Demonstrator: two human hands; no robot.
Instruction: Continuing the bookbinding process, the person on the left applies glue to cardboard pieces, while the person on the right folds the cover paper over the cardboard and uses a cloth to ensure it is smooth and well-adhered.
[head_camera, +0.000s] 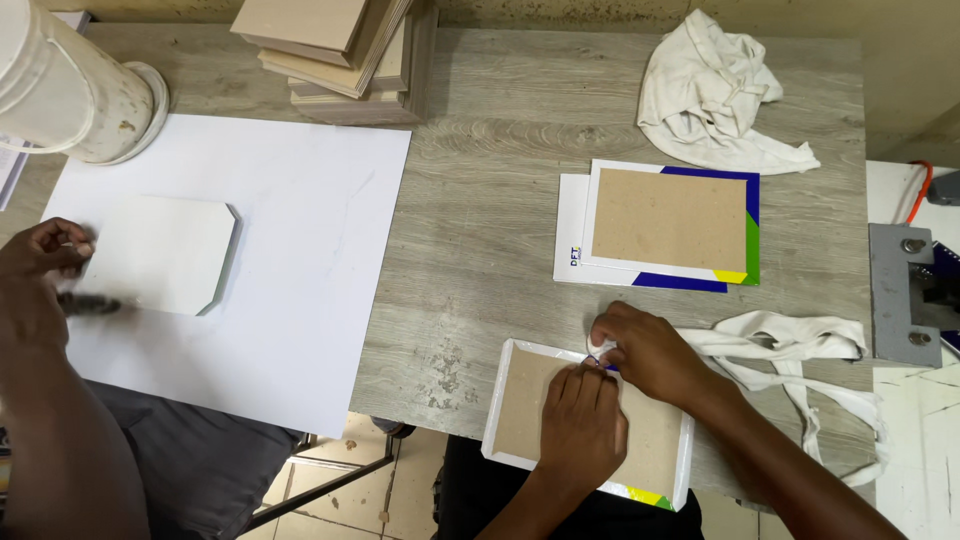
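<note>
Head view is showing the left hand (583, 425) lying flat on the brown board (560, 415) at the counter's (480, 200) near edge, its long side running left to right, while the right hand (640, 350) is pinching the white wrapping paper (602, 349) at its far edge.

The left hand (583, 425) covers much of the brown board (560, 410); the co-worker's brush (88, 303) is motion-blurred; the far-left white bucket (65, 85) is cut off.

Counted on the grey table (480, 200): three card-backed covers (585, 425), two white cloths (715, 90), one white paper sheet (310, 260), one board stack (340, 55), one white bucket (60, 85).
</note>
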